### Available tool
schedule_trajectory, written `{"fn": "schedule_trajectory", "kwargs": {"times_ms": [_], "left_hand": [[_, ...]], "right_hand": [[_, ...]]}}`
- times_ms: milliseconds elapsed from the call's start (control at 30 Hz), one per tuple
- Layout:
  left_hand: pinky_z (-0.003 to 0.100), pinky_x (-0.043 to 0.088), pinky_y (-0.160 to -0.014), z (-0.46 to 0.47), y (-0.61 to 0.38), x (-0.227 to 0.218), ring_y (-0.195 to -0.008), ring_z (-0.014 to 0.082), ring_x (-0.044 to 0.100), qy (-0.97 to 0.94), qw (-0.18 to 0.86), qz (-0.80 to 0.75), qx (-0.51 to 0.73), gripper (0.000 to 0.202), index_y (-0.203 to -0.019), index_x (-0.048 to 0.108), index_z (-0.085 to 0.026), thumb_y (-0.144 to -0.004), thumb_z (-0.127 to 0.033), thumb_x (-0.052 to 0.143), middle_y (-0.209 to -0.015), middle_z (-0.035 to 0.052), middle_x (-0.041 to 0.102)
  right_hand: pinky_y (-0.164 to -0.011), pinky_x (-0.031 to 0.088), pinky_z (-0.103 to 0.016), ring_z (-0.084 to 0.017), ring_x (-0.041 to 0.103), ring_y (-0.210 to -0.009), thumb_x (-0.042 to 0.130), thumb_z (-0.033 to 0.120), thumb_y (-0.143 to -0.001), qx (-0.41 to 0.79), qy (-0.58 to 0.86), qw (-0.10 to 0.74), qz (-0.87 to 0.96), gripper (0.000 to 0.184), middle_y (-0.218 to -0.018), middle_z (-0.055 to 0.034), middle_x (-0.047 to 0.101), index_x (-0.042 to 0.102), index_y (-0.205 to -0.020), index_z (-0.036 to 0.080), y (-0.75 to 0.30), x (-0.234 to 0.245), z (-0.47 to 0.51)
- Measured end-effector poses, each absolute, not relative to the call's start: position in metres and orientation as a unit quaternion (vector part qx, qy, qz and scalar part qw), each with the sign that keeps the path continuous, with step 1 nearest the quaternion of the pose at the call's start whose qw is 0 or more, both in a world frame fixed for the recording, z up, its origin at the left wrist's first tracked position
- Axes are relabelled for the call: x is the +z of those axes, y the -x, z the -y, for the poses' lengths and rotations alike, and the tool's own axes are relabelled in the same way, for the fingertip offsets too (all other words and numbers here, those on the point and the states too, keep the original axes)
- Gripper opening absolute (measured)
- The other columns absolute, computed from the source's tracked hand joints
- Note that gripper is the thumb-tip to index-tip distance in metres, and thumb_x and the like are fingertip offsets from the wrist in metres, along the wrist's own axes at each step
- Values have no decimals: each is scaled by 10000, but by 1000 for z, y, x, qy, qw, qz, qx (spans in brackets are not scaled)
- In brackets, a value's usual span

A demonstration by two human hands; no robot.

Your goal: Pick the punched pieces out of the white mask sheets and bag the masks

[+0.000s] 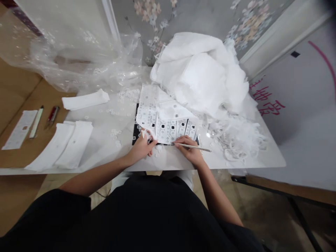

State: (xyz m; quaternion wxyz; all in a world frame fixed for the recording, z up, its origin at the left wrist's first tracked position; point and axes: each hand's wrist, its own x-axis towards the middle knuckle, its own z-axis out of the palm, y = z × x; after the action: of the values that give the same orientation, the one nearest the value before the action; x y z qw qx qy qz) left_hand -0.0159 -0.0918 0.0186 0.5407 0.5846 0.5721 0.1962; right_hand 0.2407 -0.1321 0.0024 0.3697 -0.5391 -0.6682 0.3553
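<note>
In front of me a perforated white sheet (pixel 168 131), with rows of small rings and square holes, lies over a black board (pixel 135 131). Its upper part is folded over. My left hand (pixel 141 148) is closed at the lower left corner, pinching the sheet's edge and what looks like a loose white strip. Between the fingers of my right hand (pixel 190 148) is a slim pale pen-shaped tool (pixel 202 148), its tip at the sheet's lower edge. What kind of tool it is, I cannot make out.
Behind the sheet rises a big heap of white sheets (pixel 202 77). Tangled white scraps (pixel 238 138) lie at right; small square cut-outs (pixel 115 134) are scattered at left. Farther left are stacked white strips (pixel 75 143), a red cutter (pixel 52 115), a marker (pixel 36 122) and clear plastic (pixel 86 59).
</note>
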Motion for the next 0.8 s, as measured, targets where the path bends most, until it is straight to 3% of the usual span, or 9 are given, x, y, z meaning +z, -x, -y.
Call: {"fn": "schedule_trajectory", "kwargs": {"times_ms": [400,633,800], "left_hand": [[205,423,-454,93,19,17,-393,129,551,-591,545,-568,181,215,-824,509,-192,-935,-344,613,-488,-35,576],[210,412,-457,89,17,27,-406,115,534,-575,560,-565,190,301,-845,592,-164,-880,-453,670,-503,-34,577],[212,424,-477,83,10,39,-451,127,572,-578,542,-577,199,323,-897,634,-161,-850,-470,715,-515,-35,573]], "right_hand": [[-915,562,-410,-231,681,-994,646,379,-978,315,535,338,708,190,-1001,-68,733,777,-1009,246,-239,4,131],[-951,494,-474,-302,606,-1190,555,203,-1003,97,486,236,836,179,-1027,-71,775,711,-1086,234,-227,8,132],[-917,473,-442,-257,645,-1083,547,117,-986,26,447,217,868,204,-1130,-52,774,678,-1094,230,-230,3,137]]}}
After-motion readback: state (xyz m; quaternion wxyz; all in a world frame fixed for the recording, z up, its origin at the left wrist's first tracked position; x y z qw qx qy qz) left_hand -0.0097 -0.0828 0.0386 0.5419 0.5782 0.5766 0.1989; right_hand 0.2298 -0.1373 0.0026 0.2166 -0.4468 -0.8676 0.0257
